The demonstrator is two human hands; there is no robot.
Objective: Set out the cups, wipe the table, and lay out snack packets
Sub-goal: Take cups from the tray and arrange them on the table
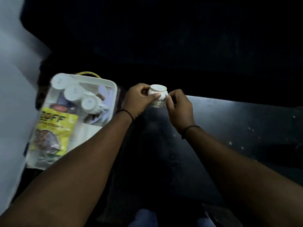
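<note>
A small white cup (157, 91) is held upside down, base up, above the dark table (229, 122). My left hand (139, 99) grips its left side and my right hand (178, 107) pinches its right side. To the left a white tray (113, 89) holds three more white cups (73, 92), also base up. A yellow snack packet (54, 128) lies in the tray's near part, with a dark red packet (60, 108) partly under it.
A pale wall (11, 79) runs along the left, close to the tray. A yellow loop (88, 73) shows behind the tray's far rim. The room beyond the table is very dark. Blue trouser legs (144, 217) show below.
</note>
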